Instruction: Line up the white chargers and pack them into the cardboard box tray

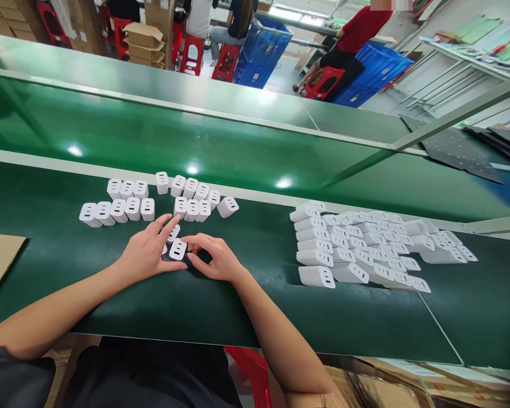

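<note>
- The small white plastic charger block with three slots in its face sits on the dark green work mat, just in front of the standing rows of like white chargers and well to the left of the large heap of white chargers lying on their sides.
- The left hand lies palm down, fingers spread narrow, its index finger reaching over a second white charger and its thumb touching the block's left side.
- The right hand is curled, fingertips pinching the block's right edge; neither hand has lifted it clear.
- Both forearms come in low and flat from the near edge of the mat, wrists resting on it.
- To do this well, I judge the block should be squared by both thumbs, slots turned the same way as those in the rows, then slid rather than dropped so neighbours stay upright.
</note>
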`<state>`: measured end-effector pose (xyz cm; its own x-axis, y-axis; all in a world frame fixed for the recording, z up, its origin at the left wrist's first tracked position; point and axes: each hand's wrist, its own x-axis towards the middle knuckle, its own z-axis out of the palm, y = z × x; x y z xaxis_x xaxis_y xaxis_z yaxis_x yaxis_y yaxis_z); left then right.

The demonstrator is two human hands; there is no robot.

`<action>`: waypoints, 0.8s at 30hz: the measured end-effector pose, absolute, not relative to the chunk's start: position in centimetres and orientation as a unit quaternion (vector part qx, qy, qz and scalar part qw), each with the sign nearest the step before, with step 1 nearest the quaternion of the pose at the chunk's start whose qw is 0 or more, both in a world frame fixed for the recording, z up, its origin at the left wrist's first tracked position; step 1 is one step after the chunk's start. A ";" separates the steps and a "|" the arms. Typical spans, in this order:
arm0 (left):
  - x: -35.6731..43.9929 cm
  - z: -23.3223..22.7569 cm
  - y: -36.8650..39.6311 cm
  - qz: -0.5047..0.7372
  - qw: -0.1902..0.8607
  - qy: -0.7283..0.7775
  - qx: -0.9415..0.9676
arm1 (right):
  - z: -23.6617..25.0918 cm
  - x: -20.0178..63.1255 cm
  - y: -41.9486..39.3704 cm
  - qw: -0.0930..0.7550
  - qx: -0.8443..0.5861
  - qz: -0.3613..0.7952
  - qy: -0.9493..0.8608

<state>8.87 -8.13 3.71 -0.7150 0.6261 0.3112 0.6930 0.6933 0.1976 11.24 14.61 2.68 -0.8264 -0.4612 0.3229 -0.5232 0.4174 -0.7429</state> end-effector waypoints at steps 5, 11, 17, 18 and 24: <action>8.1 5.2 -9.0 -0.102 0.015 -0.940 -0.326 | 2.5 11.1 14.7 0.059 0.307 0.410 -0.857; 7.0 7.1 -10.3 -0.125 -0.097 -0.931 -0.330 | 2.7 11.1 14.7 0.048 0.337 0.408 -0.847; 7.2 6.5 -9.6 -0.159 -0.037 -0.940 -0.298 | 1.6 10.2 15.3 0.097 0.233 0.426 -0.869; 7.3 6.1 -9.3 -0.171 -0.023 -0.941 -0.291 | 1.4 10.0 15.4 0.109 0.212 0.424 -0.874; 6.3 4.9 -9.2 -0.299 -0.108 -0.876 -0.363 | 1.4 9.7 15.6 0.121 0.196 0.426 -0.875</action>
<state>6.33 -9.21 4.90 -0.7125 0.7011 0.0279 0.5719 0.5572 0.6021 9.72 15.57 1.37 -0.8937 -0.2397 0.3791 -0.4463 0.5606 -0.6975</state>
